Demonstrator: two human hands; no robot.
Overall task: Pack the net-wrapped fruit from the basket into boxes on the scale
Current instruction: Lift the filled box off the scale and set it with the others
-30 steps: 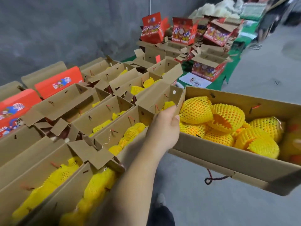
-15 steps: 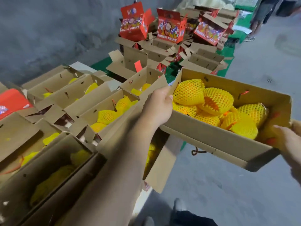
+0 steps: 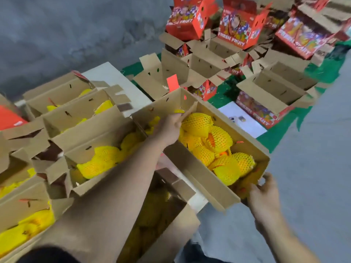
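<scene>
Box of net-wrapped fruit between 2 gripping hands: left hand, right hand.

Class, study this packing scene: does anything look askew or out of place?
Yes. The full box of net-wrapped fruit is held tilted in the air by the left hand and right hand, its far end overlapping the neighbouring packed boxes.

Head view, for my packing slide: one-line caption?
Both hands, left hand and right hand, carry a box of net-wrapped fruit.
</scene>
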